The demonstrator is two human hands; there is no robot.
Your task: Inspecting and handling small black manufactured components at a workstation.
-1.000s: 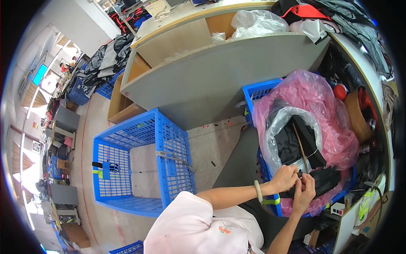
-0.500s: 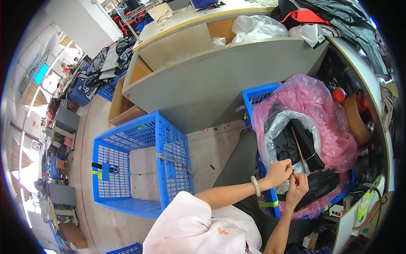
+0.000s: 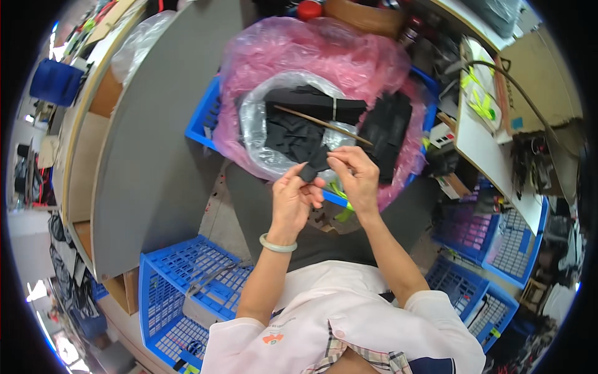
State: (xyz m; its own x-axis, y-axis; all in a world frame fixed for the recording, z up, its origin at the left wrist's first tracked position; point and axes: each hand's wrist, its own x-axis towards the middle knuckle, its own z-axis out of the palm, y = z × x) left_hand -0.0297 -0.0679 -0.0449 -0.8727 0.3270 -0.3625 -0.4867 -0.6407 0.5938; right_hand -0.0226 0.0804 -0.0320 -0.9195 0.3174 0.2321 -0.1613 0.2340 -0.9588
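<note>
Over the near side of the blue crate (image 3: 335, 198), the black piece (image 3: 317, 161) was pinched by the loosely curled left hand (image 3: 293, 202) and, thumb to forefinger, by the right hand (image 3: 360, 177); light, even tension was judged best.

Grey panel (image 3: 162, 143) left; blue crate (image 3: 147, 293) near it; clear bag (image 3: 140, 43) beyond.

Black piece (image 3: 316, 164) partly hidden by fingers (image 3: 344, 156), crate (image 3: 203, 124) partly under pink bag (image 3: 299, 47)

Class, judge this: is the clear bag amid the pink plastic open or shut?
Open: the clear bag has its mouth spread wide, with black pieces showing inside.
</note>
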